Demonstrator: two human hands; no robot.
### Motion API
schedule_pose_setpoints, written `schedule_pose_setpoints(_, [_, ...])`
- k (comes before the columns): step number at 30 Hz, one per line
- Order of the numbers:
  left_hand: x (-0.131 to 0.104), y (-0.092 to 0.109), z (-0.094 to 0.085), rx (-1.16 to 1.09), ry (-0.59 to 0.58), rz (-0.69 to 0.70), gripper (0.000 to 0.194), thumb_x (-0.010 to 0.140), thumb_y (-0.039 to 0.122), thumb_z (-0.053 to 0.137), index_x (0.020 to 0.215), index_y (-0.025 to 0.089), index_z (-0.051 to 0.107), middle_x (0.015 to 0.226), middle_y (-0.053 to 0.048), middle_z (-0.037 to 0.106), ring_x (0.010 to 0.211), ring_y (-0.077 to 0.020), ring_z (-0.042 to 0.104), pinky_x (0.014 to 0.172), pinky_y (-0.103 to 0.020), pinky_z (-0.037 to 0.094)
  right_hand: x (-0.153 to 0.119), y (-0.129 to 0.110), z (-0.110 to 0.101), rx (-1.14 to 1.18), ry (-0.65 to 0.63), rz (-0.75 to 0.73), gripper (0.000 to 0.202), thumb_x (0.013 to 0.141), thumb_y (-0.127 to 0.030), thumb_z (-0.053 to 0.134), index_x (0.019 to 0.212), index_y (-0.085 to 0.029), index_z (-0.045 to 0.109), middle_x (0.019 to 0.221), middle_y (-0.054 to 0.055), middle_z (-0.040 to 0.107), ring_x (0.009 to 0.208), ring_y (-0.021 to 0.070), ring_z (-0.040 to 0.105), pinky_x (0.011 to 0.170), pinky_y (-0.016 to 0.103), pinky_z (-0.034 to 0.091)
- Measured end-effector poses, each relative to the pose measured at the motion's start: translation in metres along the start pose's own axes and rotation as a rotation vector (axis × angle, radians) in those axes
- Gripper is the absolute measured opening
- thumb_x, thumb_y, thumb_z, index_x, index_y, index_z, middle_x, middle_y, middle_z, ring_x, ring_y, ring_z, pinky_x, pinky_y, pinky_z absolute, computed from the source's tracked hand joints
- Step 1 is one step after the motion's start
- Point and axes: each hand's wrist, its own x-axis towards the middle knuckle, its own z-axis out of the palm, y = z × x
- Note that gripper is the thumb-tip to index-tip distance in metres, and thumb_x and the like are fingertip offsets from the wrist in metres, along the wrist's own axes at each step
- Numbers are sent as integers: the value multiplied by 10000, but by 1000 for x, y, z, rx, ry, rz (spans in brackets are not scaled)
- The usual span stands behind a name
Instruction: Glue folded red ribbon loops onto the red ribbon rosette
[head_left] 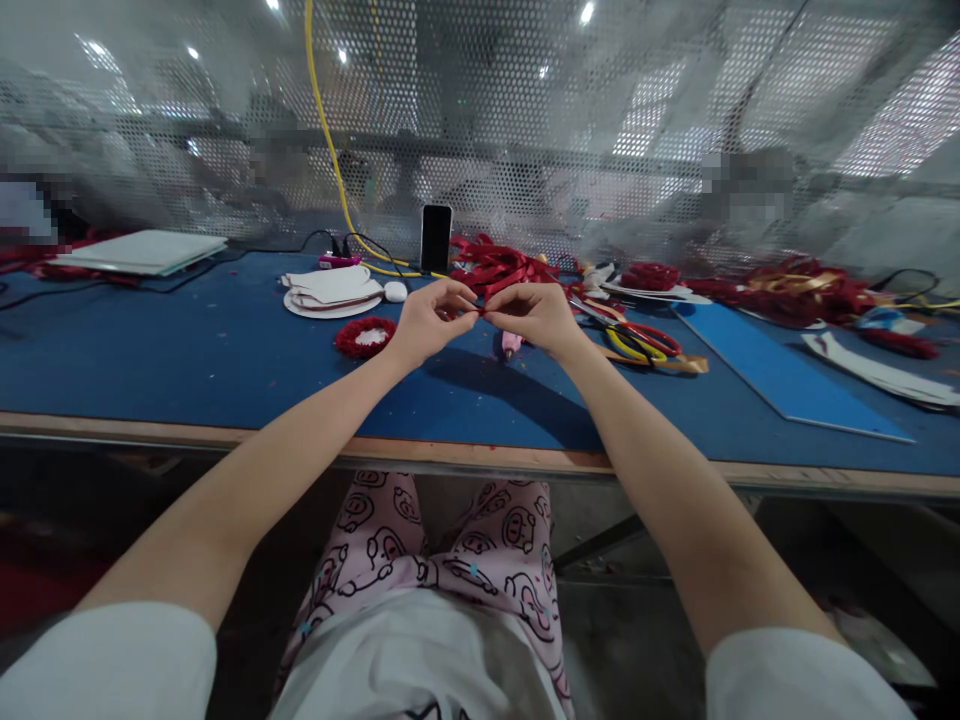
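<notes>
My left hand [433,322] and my right hand [538,316] meet over the blue table [292,372], fingertips pinched close together. Between them is a tiny dark red piece, too small to make out fully; both hands seem to pinch it. Just below my right hand lies a pink tool with a pointed tip [511,345], probably a glue gun, partly hidden. A round red fuzzy ring with a white middle [365,338] sits left of my left hand. Behind my hands is a heap of red ribbon [499,265].
White paper pieces [334,288] and a phone [436,238] stand behind. Scissors with red handles [654,338], yellow-handled scissors [634,345] and a blue board [787,375] lie right. White sheets [146,251] are at the left. A perforated metal screen [480,110] rises behind.
</notes>
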Motion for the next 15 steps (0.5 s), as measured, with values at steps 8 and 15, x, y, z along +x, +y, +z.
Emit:
schedule_pose_setpoints(8, [-1, 2, -2, 51, -41, -14, 284, 757, 167, 739, 1031, 162, 663, 827, -22, 748, 778, -141, 721, 739, -259, 544, 1, 5, -1, -31, -38, -23, 260, 718, -388, 845, 837, -173, 759, 835, 66, 743, 762, 182, 677, 730, 341, 568])
schedule_pose_setpoints(15, [-2, 5, -3, 114, -75, -49, 306, 761, 144, 746, 1055, 169, 665, 823, -19, 752, 822, -166, 745, 786, -285, 563, 2, 14, -1, -90, -74, -33, 230, 728, -380, 821, 819, -179, 757, 817, 60, 736, 766, 186, 671, 737, 344, 561])
